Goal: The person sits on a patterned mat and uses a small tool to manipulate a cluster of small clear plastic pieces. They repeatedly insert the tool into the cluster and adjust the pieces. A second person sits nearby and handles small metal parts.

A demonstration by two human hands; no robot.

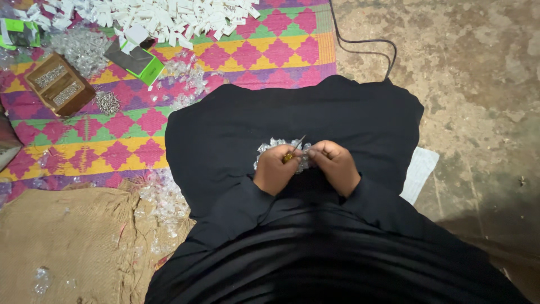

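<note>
**A:** What are the hands doing?

**B:** Both rest close together on a lap covered in smooth black cloth [236, 129]. The left hand [274, 170] has its fingers curled tight around a small tool with a yellow handle [288, 157]; its thin metal tip pokes up past the knuckles. The right hand [336, 164] has its fingers bunched closed, pinching something too small to make out, right at the tool's tip.

**A:** What lies under the fingers?

**B:** A little heap of clear, glittery plastic pieces [269, 147], crinkled and shiny, sits on the black cloth, just beyond and beneath both sets of fingers.

**A:** And around them?

**B:** Well beyond the fingers, on the left hand's side, a woven mat [264, 50] of pink, yellow, green and purple diamonds carries a big pile of small white blocky parts [169, 19]. Near that, a green-and-grey carton [135, 59], an open brown box [59, 84] holding rows of small metal bits, and a loose cluster of metal pieces [107, 102]. More clear pieces are scattered [163, 200] across the mat's edge and onto coarse tan sacking [73, 242].

**A:** The floor?

**B:** On the right hand's side, rough, stained concrete [478, 84], with a black cable [365, 45] looping across it and a white cloth [419, 171] peeking from under the black fabric.
</note>
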